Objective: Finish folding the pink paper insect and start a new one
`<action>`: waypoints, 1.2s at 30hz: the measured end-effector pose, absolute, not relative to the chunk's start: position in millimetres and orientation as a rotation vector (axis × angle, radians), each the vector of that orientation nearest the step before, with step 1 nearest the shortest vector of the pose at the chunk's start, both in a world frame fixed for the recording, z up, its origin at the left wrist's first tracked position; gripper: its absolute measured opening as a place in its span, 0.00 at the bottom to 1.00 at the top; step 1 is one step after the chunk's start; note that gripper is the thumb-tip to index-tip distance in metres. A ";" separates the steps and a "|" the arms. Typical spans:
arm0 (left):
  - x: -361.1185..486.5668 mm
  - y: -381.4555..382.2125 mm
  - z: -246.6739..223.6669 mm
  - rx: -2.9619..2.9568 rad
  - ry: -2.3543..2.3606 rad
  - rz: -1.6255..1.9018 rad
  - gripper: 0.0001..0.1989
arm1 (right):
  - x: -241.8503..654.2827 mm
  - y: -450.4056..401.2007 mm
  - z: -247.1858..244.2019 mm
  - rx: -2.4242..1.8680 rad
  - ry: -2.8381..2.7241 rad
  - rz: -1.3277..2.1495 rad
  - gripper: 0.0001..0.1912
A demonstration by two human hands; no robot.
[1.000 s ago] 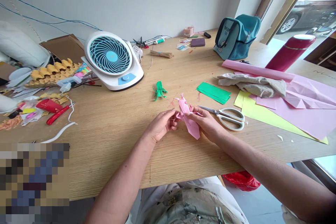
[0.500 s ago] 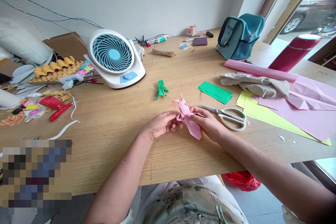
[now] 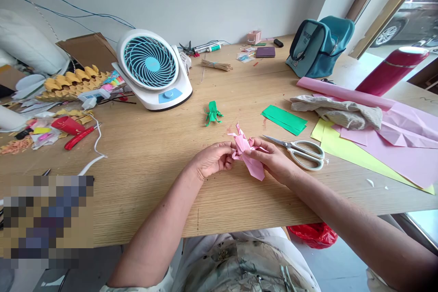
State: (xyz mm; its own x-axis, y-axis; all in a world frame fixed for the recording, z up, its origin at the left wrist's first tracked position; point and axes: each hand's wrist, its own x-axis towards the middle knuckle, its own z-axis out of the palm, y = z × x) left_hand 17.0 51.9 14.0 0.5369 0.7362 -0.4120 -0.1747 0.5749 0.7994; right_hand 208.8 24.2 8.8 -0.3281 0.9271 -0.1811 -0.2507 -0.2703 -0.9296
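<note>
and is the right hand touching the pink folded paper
Touching: the head view shows the right hand holding the pink folded paper, its fingers overlapping it.

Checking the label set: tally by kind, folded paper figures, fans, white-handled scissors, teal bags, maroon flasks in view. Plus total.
Folded paper figures: 2 (green figure on the table; pink figure in the left hand and right hand)
Fan: 1
White-handled scissors: 1
Teal bag: 1
Maroon flask: 1
Total: 6
</note>
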 end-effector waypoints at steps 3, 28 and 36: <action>17.2 50.3 17.0 0.871 0.838 0.629 0.05 | 208.8 23.5 11.2 -1.025 -1.039 1.740 0.21; 16.6 52.1 16.3 1.645 0.884 0.814 0.08 | 210.7 28.5 10.7 -0.997 -0.941 1.862 0.15; 21.1 48.7 13.9 1.789 0.942 0.881 0.03 | 210.4 29.8 10.1 -0.957 -0.932 1.855 0.16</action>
State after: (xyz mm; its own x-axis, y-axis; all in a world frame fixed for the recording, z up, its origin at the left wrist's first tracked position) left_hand 21.1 48.7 13.9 0.4548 0.8737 0.1723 0.2301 -0.3023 0.9250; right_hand 210.4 29.8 10.1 -0.3656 0.8953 -0.2544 -0.3301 -0.3803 -0.8640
